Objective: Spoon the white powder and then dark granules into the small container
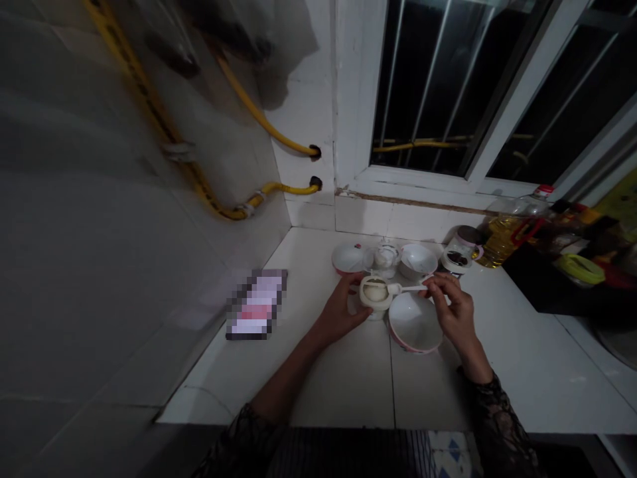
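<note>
My left hand (pixel 343 311) is wrapped round a small jar (pixel 377 307) that stands on the counter, its pale contents visible through the open top. Between the fingertips of my right hand (pixel 452 307) is the thin handle of a white measuring spoon (pixel 395 289). The spoon's head is at the jar's rim; whether anything lies in it I cannot make out. Just right of the jar and below the spoon handle sits a white bowl (pixel 415 323) with a pink outer edge.
Behind my hands stand another bowl (pixel 350 257), a clear jar with white contents (pixel 385 257) and a third bowl (pixel 419 260). To the right are a lidded jar (pixel 458 251), an oil bottle (pixel 502 232) and a black box (pixel 535 279). A phone (pixel 257 304) lies left.
</note>
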`<state>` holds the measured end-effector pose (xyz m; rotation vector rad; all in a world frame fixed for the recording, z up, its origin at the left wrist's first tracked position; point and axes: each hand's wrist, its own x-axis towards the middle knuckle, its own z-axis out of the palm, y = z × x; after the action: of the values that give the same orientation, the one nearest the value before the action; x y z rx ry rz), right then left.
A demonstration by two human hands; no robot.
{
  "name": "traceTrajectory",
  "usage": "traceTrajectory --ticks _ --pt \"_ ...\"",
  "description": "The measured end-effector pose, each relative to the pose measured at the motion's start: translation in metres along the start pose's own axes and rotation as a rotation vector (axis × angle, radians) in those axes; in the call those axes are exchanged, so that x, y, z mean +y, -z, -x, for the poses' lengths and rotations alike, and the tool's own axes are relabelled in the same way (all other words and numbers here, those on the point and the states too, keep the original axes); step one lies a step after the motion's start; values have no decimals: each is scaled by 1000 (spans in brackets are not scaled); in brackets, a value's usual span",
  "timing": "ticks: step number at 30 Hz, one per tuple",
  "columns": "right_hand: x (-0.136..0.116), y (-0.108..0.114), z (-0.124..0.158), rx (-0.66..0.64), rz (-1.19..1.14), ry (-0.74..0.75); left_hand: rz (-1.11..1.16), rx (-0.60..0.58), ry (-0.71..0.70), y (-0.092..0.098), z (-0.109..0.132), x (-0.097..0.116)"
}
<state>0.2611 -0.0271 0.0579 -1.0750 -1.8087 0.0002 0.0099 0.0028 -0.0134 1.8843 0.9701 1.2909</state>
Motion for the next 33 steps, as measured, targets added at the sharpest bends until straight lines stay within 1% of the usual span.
traceTrajectory --ticks 2,4,7,10,12,14,17,18,20,22,24,29,33 --pt "11 10 1 -116 3 -110 -6 3 -8 0 0 0" --pt "21 15 2 -226 60 -128 -16 -1 -11 1 1 0" --pt "25 12 5 -374 107 -92 -32 1 -5 1 1 0" --pt "18 8 7 -557 17 -30 -39 8 1 1 1 1" --pt "14 10 6 -637 -48 -11 -43 0 6 1 1 3" --pt "14 16 5 -628 -49 -37 -49 -6 6 2 1 3" --pt "19 23 5 -536 44 -114 -51 -7 3 2 1 2" --pt "20 24 5 -527 68 -134 -50 -7 4 2 1 2" --pt "21 22 5 -567 68 -153 -44 -8 5 2 1 1" --pt "17 19 6 -641 8 -163 -42 -6 3 2 1 1" --pt "12 17 6 -689 -72 -186 -43 -4 5 2 1 1" --pt "2 19 4 -678 -247 -300 -38 -9 9 3 1 2" --pt "6 20 3 -658 -378 -468 -39 -2 1 2 0 1"
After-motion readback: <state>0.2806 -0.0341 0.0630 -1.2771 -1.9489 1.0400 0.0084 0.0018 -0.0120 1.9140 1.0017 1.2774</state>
